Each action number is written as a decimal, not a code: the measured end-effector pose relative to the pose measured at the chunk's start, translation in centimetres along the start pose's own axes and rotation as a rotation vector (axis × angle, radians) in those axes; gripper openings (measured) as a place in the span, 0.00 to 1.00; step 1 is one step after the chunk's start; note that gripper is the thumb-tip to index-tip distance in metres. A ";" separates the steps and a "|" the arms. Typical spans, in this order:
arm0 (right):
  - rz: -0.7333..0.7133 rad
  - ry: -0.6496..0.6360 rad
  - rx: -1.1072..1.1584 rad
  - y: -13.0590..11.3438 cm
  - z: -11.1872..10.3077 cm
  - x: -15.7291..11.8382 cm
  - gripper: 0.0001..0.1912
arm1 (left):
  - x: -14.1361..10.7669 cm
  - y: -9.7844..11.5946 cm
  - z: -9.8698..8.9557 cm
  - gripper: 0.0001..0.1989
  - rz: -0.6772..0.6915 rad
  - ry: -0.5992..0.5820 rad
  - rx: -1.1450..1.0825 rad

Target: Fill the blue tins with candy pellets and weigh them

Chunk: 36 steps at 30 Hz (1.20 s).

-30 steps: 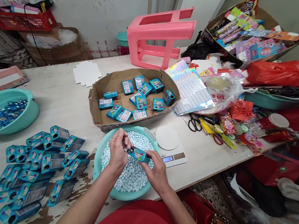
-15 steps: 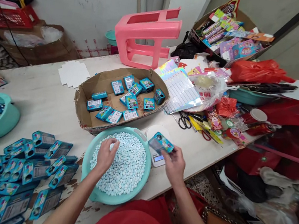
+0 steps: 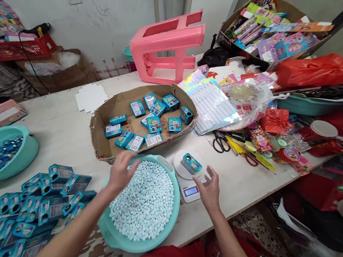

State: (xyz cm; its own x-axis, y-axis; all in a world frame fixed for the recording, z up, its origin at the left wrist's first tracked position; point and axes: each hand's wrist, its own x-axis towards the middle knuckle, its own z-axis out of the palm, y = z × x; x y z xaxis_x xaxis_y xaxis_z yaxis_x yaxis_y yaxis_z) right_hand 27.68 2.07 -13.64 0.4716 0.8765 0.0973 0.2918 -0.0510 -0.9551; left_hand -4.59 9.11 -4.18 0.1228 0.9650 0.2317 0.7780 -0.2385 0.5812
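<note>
A small blue printed box [image 3: 191,163] rests on the round white plate of a kitchen scale [image 3: 191,191], whose display is lit. Just right of that box is my right hand [image 3: 210,191], its fingers apart and nothing in them. My left hand [image 3: 121,172] hovers over the left rim of a turquoise basin [image 3: 173,215], thumb and fingers spread. Many small pale blue candies [image 3: 143,202] fill the basin. Behind it, a cut-down cardboard box [image 3: 99,141] holds several more of the small blue boxes.
Rows of blue boxes [image 3: 50,196] stand at the left front, beside another turquoise basin [image 3: 29,153] with shiny blue pieces. A pink stool [image 3: 168,45] lies on its side at the back. Scissors [image 3: 221,143], pens and packets clutter the right.
My right hand has let go of the blue box, which now lies on the scale. My left hand has risen from the candies to the basin's rim. The view has shifted slightly.
</note>
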 end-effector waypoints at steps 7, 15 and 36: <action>0.071 0.121 -0.165 0.8 -5.9 -3.4 0.24 | 13.2 -7.9 1.0 0.36 -0.399 -0.545 0.460; 0.190 0.171 -0.189 0.3 -9.0 -6.6 0.19 | 12.5 -7.2 -1.3 0.28 -0.530 -0.226 0.529; 0.404 -0.224 0.183 -8.9 -4.9 -14.0 0.22 | -7.7 0.7 6.2 0.18 -0.045 -0.343 -0.001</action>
State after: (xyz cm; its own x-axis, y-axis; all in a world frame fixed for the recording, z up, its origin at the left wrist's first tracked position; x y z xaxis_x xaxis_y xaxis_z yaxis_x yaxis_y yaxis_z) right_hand 22.57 -12.08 -5.08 0.3208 0.8861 -0.3345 -0.0378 -0.3409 -0.9393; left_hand -1.16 2.20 -10.33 0.2884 0.9549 -0.0701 0.7866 -0.1946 0.5860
